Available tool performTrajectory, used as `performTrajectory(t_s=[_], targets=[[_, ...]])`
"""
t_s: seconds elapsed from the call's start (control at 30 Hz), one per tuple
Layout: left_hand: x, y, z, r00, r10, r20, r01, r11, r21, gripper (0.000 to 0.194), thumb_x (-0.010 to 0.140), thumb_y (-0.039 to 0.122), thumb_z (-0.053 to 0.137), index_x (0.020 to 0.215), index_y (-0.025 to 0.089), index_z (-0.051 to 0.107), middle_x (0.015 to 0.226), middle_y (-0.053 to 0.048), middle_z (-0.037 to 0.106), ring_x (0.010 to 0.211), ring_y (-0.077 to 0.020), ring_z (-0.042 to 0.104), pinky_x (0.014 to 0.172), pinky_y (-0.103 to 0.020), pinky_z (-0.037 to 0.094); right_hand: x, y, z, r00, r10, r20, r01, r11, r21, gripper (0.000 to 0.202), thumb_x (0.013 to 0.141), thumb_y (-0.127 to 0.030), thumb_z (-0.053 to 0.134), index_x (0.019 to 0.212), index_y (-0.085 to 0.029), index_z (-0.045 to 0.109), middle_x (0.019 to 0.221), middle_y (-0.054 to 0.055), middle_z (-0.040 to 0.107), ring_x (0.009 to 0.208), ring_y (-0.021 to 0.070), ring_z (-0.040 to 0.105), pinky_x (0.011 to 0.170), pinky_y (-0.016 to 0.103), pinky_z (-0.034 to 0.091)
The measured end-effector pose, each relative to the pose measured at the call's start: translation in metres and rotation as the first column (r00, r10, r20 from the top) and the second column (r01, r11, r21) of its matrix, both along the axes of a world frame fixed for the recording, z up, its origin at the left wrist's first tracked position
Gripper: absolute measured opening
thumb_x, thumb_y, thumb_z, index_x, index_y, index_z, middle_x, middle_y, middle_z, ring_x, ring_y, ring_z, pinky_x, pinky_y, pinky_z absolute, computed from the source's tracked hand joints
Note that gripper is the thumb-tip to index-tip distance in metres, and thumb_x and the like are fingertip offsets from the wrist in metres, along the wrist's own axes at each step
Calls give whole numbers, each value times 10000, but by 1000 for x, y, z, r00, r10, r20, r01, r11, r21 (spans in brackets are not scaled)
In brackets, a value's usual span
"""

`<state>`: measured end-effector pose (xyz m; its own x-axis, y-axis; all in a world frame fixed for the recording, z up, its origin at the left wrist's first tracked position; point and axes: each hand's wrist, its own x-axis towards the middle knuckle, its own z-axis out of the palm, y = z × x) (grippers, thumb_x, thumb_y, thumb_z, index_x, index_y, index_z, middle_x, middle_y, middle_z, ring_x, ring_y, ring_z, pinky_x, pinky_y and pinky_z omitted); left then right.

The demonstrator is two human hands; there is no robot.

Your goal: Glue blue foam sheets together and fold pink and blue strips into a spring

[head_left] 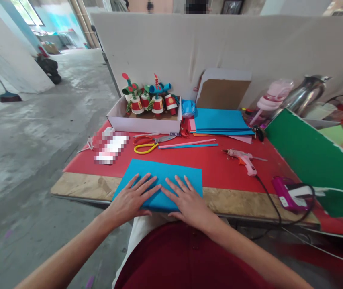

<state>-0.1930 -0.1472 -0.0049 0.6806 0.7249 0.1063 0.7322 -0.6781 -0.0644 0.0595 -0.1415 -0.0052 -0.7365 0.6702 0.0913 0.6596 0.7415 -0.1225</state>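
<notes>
A blue sheet (pixel 162 170) lies at the table's front edge, its near part reaching over the bare wood. My left hand (pixel 133 196) rests on its left half, palm down with the fingers spread. On the right half lies my right hand (pixel 186 198), also flat, fingers apart. The two index fingertips nearly meet at the middle of the sheet. Beyond it are scissors (pixel 147 146) with one red and one yellow handle, and thin pink and blue strips (pixel 189 143). Both thumbs point inward near the sheet's front edge.
A white box (pixel 144 124) holds several paper-cup figures. Behind the strips sits a stack of blue sheets (pixel 219 120). A pink glue gun (pixel 243 158) lies to the right, its cord trailing past a purple box (pixel 288 196). A green board (pixel 316 160) stands at far right.
</notes>
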Motion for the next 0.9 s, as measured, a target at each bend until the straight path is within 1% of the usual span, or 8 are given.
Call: performTrajectory(t_s=[0.23,0.37,0.43,0.53,0.63,0.7,0.8,0.9], targets=[[4,-3,-12,998,67,-1,-67,998,11,819,747,627,602,1446,301,325,1496,-73,360,1397,-309,260,1134,-513,187,0,4,3,999,25,26,-25,999,-34,969,670,-423,785,1468,-272,259,1538,67,260,1414,349,171,1144,557,167],[0,0,-5,999,40,-7,-40,999,-34,894,725,683,575,1464,273,283,1511,-86,327,1407,-324,224,1131,-526,166,1,4,4,999,33,30,-32,998,-46,990,658,-410,797,1470,-272,249,1546,66,236,1418,349,154,1144,563,155],[-4,5,8,999,38,32,-35,997,-74,888,760,703,505,1482,267,226,1521,-83,307,1418,-315,192,1134,-512,165,1,4,3,999,38,26,-37,998,-45,993,660,-417,793,1473,-271,241,1548,68,232,1420,347,145,1145,562,149],[-1,19,40,966,163,202,-146,985,-94,720,905,585,355,1500,239,146,1541,-84,263,1433,-274,148,1145,-472,168,2,4,3,999,42,25,-41,998,-38,994,665,-417,789,1476,-269,233,1548,66,234,1422,348,134,1147,559,137],[29,36,74,862,242,446,-214,970,-112,600,965,471,260,1495,204,171,1549,-89,240,1439,-246,124,1152,-456,175,2,5,1,999,44,31,-43,998,-41,980,680,-422,776,1477,-265,230,1545,67,246,1415,360,158,1143,563,141],[61,53,85,791,208,575,-171,978,-119,567,969,447,274,1474,192,245,1535,-91,275,1436,-231,149,1149,-432,204,2,6,-1,998,49,38,-47,998,-49,971,686,-426,769,1478,-259,232,1539,75,263,1407,369,183,1137,571,149],[111,87,76,724,70,687,-21,997,-80,484,969,394,320,1405,192,387,1457,-98,416,1380,-205,306,1114,-380,297,2,8,-6,997,65,45,-63,996,-57,980,676,-429,776,1476,-259,237,1525,81,300,1405,359,197,1142,555,148],[135,122,44,691,33,722,-41,999,-7,394,967,313,339,1244,128,550,1240,-136,591,1178,-205,516,1018,-353,408,2,9,-9,997,69,36,-67,996,-56,995,662,-435,783,1476,-270,235,1529,77,293,1410,347,191,1148,540,136]])
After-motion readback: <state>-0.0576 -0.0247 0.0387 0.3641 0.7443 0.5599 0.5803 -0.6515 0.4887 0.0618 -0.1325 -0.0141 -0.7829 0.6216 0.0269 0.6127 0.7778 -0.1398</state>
